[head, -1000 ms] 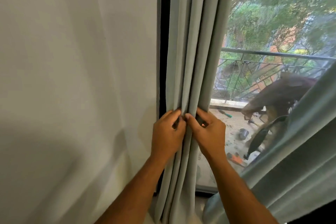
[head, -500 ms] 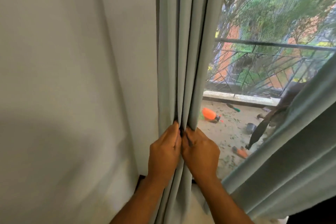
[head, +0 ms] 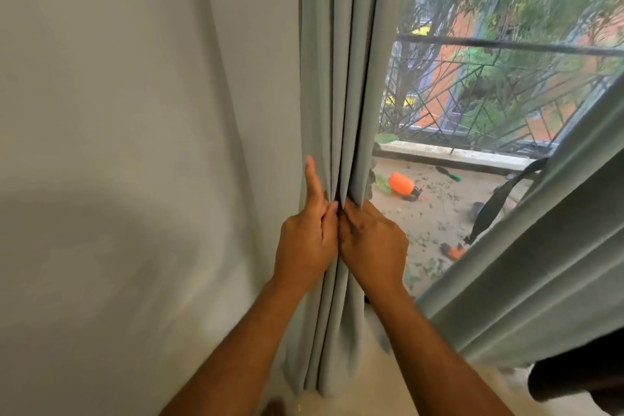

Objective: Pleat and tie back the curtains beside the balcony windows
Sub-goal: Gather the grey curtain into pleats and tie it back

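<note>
A pale grey-green curtain hangs in narrow vertical pleats between the white wall and the balcony window. My left hand presses on the left side of the pleats, its index finger pointing straight up along the fabric. My right hand pinches the folds from the right, touching the left hand. The loose remainder of the curtain sweeps diagonally across the lower right. The curtain's lower end bunches on the floor.
The white wall fills the left half. Through the window glass are a balcony floor with an orange bottle, scattered leaves, a metal railing and trees. A dark object sits at the lower right corner.
Both hands stay pinched on the pleats, now lower on the curtain. The left index finger has straightened upward. The view has turned left, showing more wall and the curtain's lower end.
</note>
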